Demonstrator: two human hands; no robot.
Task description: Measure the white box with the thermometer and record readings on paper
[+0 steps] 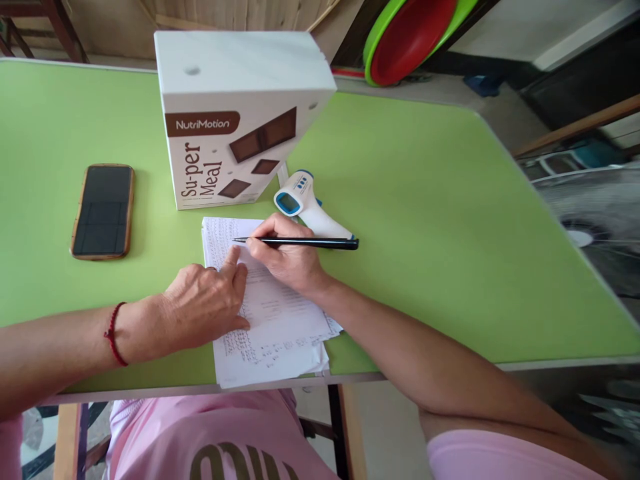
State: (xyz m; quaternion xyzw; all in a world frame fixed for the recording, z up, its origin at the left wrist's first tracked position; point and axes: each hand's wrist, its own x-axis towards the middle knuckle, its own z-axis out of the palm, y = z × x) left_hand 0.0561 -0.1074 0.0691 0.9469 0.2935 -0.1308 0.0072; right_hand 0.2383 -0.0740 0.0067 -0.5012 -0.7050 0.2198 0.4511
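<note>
My right hand (290, 257) is closed round a slim black pen (325, 243). The pen lies nearly level, its tip at the upper part of a stack of written paper sheets (280, 317). Small handwriting covers much of the top sheet, and a lower sheet sticks out toward me. My left hand (205, 300) rests on the left side of the sheets, index finger stretched toward the pen tip and thumb apart, the other fingers partly curled. It holds nothing. Just beyond my right hand lies a white and blue infrared thermometer (305, 203), its handle partly behind the hand and pen.
A white NutriMotion box (245, 63) stands upright behind the papers. To the left lies a phone (103, 212) in a brown case. All rest on a green table (425, 233). Beyond its far edge are red and green basins (413, 37); a fan (583, 233) stands at the right.
</note>
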